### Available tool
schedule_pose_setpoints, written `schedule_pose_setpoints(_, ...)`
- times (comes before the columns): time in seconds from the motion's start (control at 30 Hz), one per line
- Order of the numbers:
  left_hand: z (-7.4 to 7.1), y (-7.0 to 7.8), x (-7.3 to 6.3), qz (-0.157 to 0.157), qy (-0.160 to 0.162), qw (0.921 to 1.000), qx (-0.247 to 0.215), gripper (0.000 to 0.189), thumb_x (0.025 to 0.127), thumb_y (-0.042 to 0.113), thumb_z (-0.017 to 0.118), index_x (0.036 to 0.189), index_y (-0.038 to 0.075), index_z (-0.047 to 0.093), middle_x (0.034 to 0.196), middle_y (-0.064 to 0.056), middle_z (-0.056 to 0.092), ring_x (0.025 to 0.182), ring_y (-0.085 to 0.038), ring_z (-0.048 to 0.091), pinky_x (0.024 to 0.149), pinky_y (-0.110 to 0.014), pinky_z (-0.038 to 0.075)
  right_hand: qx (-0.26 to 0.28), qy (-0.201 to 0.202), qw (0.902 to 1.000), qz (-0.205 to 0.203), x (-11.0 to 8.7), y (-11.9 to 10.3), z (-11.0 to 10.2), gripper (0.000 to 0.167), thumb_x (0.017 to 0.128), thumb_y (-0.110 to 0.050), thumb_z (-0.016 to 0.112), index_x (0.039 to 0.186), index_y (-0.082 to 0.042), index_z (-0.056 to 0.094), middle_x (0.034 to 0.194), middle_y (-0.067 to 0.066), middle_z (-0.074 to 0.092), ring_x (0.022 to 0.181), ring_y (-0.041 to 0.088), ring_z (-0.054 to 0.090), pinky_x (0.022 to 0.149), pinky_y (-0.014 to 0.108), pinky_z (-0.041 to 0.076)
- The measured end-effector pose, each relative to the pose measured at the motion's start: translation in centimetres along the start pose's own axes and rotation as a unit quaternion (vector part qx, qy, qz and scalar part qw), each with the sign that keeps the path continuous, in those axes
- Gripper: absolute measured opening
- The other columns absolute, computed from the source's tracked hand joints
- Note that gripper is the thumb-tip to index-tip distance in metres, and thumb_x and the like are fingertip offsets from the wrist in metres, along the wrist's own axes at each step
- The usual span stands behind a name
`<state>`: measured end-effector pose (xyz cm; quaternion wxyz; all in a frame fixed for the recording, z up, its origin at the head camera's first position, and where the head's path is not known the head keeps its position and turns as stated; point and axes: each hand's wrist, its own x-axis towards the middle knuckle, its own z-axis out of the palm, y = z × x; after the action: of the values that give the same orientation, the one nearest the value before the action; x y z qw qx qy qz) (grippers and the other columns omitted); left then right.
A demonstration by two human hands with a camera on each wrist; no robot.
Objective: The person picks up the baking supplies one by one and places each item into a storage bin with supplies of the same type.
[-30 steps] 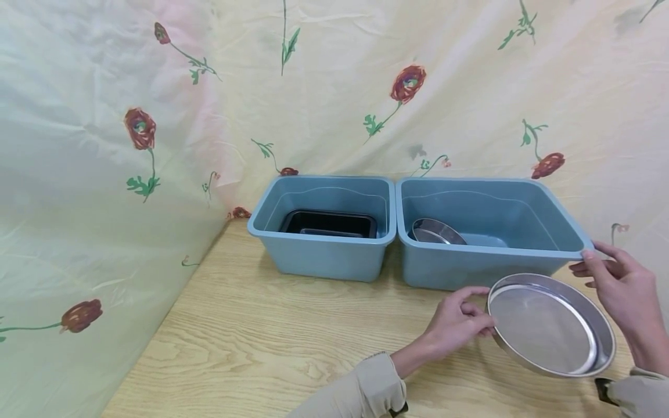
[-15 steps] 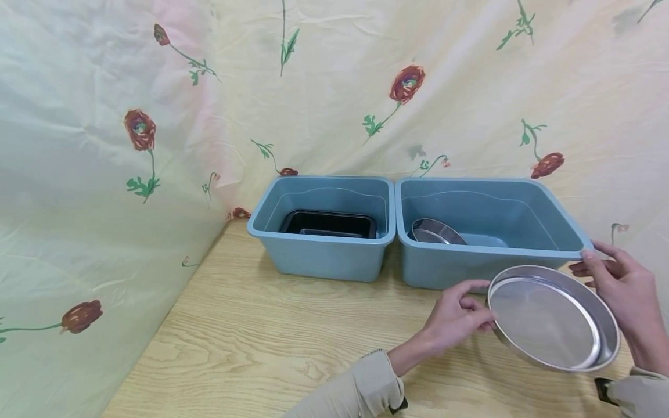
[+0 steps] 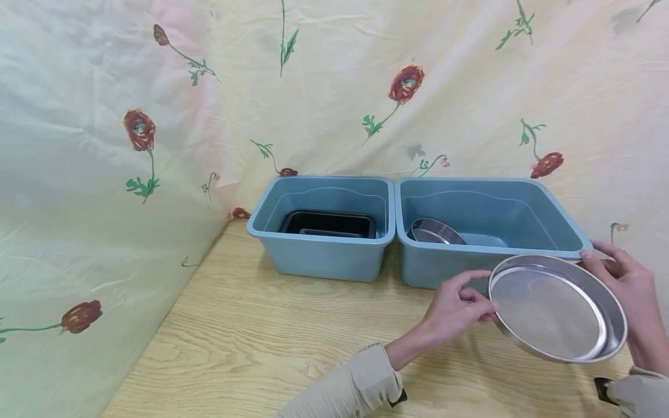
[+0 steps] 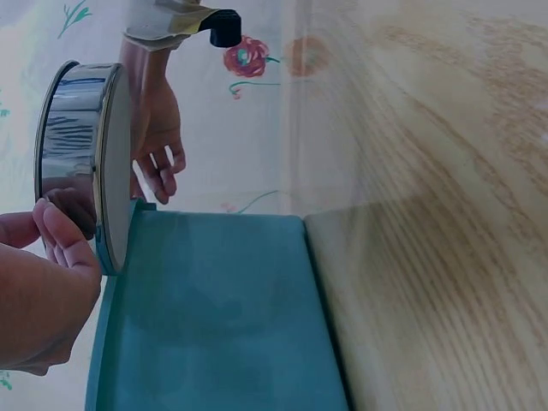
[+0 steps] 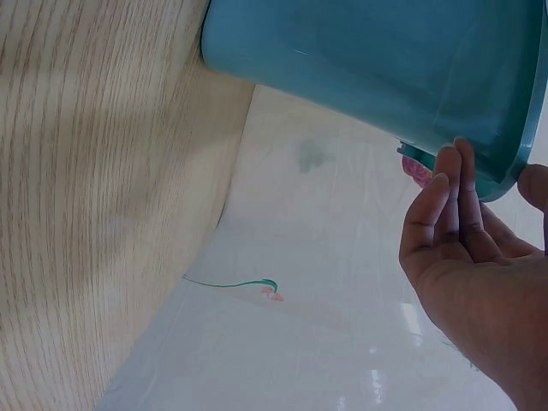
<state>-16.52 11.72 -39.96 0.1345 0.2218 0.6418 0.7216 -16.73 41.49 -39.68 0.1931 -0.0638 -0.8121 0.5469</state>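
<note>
In the head view my left hand (image 3: 460, 307) pinches the left edge of a round metal sieve (image 3: 549, 313), shallow-walled with a fine grey bottom. It hangs tilted above the table, overlapping the front of the right blue bin (image 3: 444, 270). Thumb and fingers of my left hand (image 4: 51, 282) meet on the sieve's shiny side wall (image 4: 73, 128) in the left wrist view. My right hand (image 3: 632, 290) holds that bin's front right corner, partly behind the sieve. In the right wrist view the right hand's (image 5: 479, 265) thumb and fingers lie on either side of the bin's rim (image 5: 527, 128).
Another round metal sieve (image 3: 436, 231) leans inside the right bin. Close beside it stands a smaller blue bin (image 3: 324, 258) holding a black rectangular pan (image 3: 329, 220). Both bins stand on a wood-grain table (image 3: 261, 337), backed by a flowered curtain (image 3: 324, 104).
My left hand has raised the sieve and shifted it slightly right, so it now covers more of the right bin's front. The right hand stays at the bin's corner.
</note>
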Motion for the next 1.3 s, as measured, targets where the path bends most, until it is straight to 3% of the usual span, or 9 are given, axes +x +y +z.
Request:
schedule_pose_setpoints(0.07, -0.1, 0.2, 0.1, 0.004, 0.000, 1.0000, -0.002, 0.047, 0.094, -0.006, 0.070, 0.138, 0.006, 0.061, 0.075, -0.004, 0.071, 0.062, -0.003, 0.064, 0.066, -0.023, 0.057, 0.002, 0.002, 1.0000, -0.005, 0.0, -0.1, 0.0, 0.033, 0.105, -0.016, 0.060, 0.125, -0.043, 0.061, 0.084, -0.030, 0.067, 0.068, -0.008, 0.064, 0.057, 0.011, 0.047)
schedule_pose_setpoints(0.2, -0.3, 0.6, 0.2, 0.009, 0.006, 0.9999, -0.012, 0.046, 0.094, -0.006, 0.070, 0.138, 0.006, 0.062, 0.075, -0.004, 0.071, 0.063, -0.004, 0.064, 0.067, -0.023, 0.058, -0.009, 0.003, 1.0000, -0.003, 0.0, -0.1, 0.0, 0.038, 0.106, -0.016, 0.060, 0.136, -0.039, 0.059, 0.084, -0.032, 0.064, 0.069, -0.010, 0.062, 0.057, 0.010, 0.046)
schedule_pose_setpoints(0.43, -0.6, 1.2, 0.4, 0.010, 0.015, 0.9985, -0.051, 0.047, 0.093, -0.008, 0.070, 0.138, 0.004, 0.062, 0.074, -0.005, 0.069, 0.062, -0.003, 0.062, 0.067, -0.020, 0.056, 0.023, 0.002, 0.9997, -0.013, 0.2, 0.1, -0.2, 0.038, 0.104, -0.011, 0.062, 0.120, -0.046, 0.062, 0.082, -0.028, 0.067, 0.068, -0.009, 0.063, 0.056, 0.011, 0.046)
schedule_pose_setpoints(0.7, -1.0, 2.0, 0.9, 0.018, 0.027, 0.9961, -0.082, 0.046, 0.092, -0.011, 0.069, 0.136, 0.003, 0.063, 0.075, -0.013, 0.070, 0.063, -0.005, 0.062, 0.067, -0.019, 0.055, 0.034, 0.005, 0.9990, -0.028, 0.3, 0.6, -0.2, 0.044, 0.104, -0.005, 0.060, 0.117, -0.047, 0.064, 0.080, -0.027, 0.068, 0.066, -0.008, 0.063, 0.058, 0.009, 0.044)
schedule_pose_setpoints(0.8, -1.3, 2.3, 1.2, 0.022, 0.033, 0.9958, -0.083, 0.047, 0.091, -0.011, 0.069, 0.136, 0.003, 0.063, 0.074, -0.011, 0.070, 0.062, -0.005, 0.062, 0.067, -0.019, 0.055, 0.014, 0.014, 0.9990, -0.040, 0.4, 0.8, -0.1, 0.046, 0.104, -0.003, 0.058, 0.120, -0.047, 0.063, 0.079, -0.029, 0.067, 0.065, -0.009, 0.061, 0.057, 0.009, 0.043)
schedule_pose_setpoints(0.9, -1.6, 2.5, 1.4, 0.024, 0.042, 0.9955, -0.081, 0.047, 0.091, -0.012, 0.069, 0.136, 0.003, 0.063, 0.073, -0.007, 0.069, 0.061, -0.005, 0.063, 0.066, -0.019, 0.055, -0.021, 0.021, 0.9988, -0.038, 0.4, 0.9, 0.0, 0.042, 0.106, -0.007, 0.056, 0.132, -0.039, 0.063, 0.081, -0.034, 0.064, 0.067, -0.012, 0.059, 0.057, 0.009, 0.042)
schedule_pose_setpoints(1.07, -2.0, 2.8, 2.0, 0.032, 0.058, 0.9938, -0.089, 0.047, 0.090, -0.013, 0.068, 0.135, 0.000, 0.062, 0.073, -0.010, 0.069, 0.060, -0.006, 0.063, 0.064, -0.019, 0.055, -0.067, 0.029, 0.9971, -0.020, 0.4, 0.9, 0.2, 0.046, 0.106, -0.020, 0.057, 0.152, -0.018, 0.053, 0.081, -0.038, 0.060, 0.069, -0.012, 0.056, 0.059, 0.009, 0.040)
schedule_pose_setpoints(1.17, -2.2, 2.9, 2.4, 0.041, 0.064, 0.9933, -0.087, 0.047, 0.090, -0.012, 0.067, 0.135, -0.002, 0.062, 0.074, -0.013, 0.070, 0.060, -0.006, 0.063, 0.063, -0.019, 0.055, -0.078, 0.034, 0.9962, -0.015, 0.4, 0.8, 0.2, 0.047, 0.106, -0.023, 0.058, 0.153, -0.018, 0.052, 0.079, -0.037, 0.061, 0.069, -0.010, 0.054, 0.059, 0.012, 0.038)
schedule_pose_setpoints(1.3, -2.5, 3.2, 2.7, 0.048, 0.062, 0.9931, -0.087, 0.046, 0.091, -0.011, 0.067, 0.136, -0.002, 0.061, 0.078, -0.019, 0.071, 0.062, -0.006, 0.064, 0.065, -0.019, 0.055, -0.064, 0.035, 0.9972, -0.016, 0.5, 0.7, 0.2, 0.042, 0.105, -0.021, 0.058, 0.147, -0.026, 0.057, 0.078, -0.036, 0.062, 0.066, -0.010, 0.057, 0.057, 0.012, 0.041)
